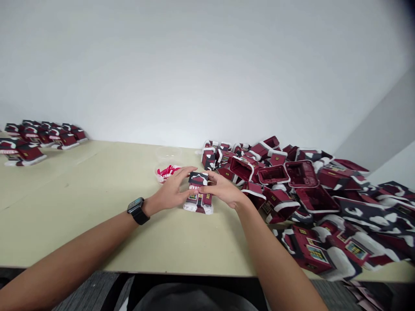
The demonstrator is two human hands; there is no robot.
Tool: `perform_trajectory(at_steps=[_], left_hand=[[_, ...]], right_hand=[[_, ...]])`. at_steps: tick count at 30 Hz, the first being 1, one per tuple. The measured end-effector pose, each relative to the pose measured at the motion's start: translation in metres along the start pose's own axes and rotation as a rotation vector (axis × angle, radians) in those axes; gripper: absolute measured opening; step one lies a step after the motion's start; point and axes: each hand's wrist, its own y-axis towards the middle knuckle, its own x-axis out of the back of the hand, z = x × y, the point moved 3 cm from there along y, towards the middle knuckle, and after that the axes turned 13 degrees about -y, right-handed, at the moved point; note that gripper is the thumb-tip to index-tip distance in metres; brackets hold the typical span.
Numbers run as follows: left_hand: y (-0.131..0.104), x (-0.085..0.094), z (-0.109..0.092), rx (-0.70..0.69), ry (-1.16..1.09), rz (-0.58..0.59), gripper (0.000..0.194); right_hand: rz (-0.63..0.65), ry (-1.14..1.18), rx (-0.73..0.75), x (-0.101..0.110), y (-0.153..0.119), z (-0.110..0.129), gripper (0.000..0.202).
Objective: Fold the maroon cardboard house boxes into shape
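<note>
A small dark red model house (200, 199) with a black, snow-patched roof and a white base stands upright on the pale table (97, 190), its yellow-windowed front facing me. My left hand (173, 190) is round its left side, the thumb on the front at a red-and-white striped piece. From the right, my right hand (223, 188) holds the same house, its thumb also on the front near that piece and its fingers behind the roof. Just behind my left hand, a clear round dish (157, 176) contains red-and-white pieces (167, 172).
A large heap of similar houses (301, 172), some tipped with hollow undersides showing, covers the table's right side. Several upright houses (61, 137) stand at the far left. A clear round lid or dish (169, 152) lies near the wall (194, 73).
</note>
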Motion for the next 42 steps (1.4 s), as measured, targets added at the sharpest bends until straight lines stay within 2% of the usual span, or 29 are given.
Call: perform_trajectory(at_steps=[3, 6, 9, 11, 15, 22, 32, 36, 42], left_hand=[[-0.003, -0.005, 0.001, 0.053, -0.075, 0.082, 0.071], [-0.003, -0.008, -0.001, 0.081, -0.209, 0.162, 0.068], [-0.001, -0.008, -0.004, 0.098, -0.281, 0.189, 0.066], [-0.001, -0.007, -0.005, 0.104, -0.297, 0.189, 0.065], [-0.002, -0.008, -0.005, 0.126, -0.298, 0.190, 0.064], [-0.005, -0.010, -0.006, 0.113, -0.182, 0.189, 0.064], [-0.007, -0.015, -0.010, 0.088, -0.019, 0.178, 0.061], [-0.007, -0.011, -0.009, 0.074, -0.002, 0.184, 0.062], [-0.006, -0.004, -0.004, 0.036, -0.034, 0.149, 0.064]], right_hand=[[0.070, -0.026, 0.067, 0.002, -0.004, 0.006, 0.053], [0.142, -0.064, 0.120, 0.003, -0.006, 0.007, 0.062], [0.167, -0.123, 0.122, 0.004, -0.004, 0.002, 0.073], [0.142, -0.161, 0.117, 0.004, -0.003, -0.001, 0.075], [0.116, -0.174, 0.110, 0.001, -0.003, -0.001, 0.066], [0.055, -0.256, 0.113, 0.001, -0.007, 0.008, 0.053], [0.085, -0.288, 0.216, 0.003, -0.004, 0.001, 0.052], [0.118, -0.251, 0.202, 0.002, -0.003, -0.002, 0.056], [0.078, -0.210, 0.148, -0.008, -0.004, 0.001, 0.060]])
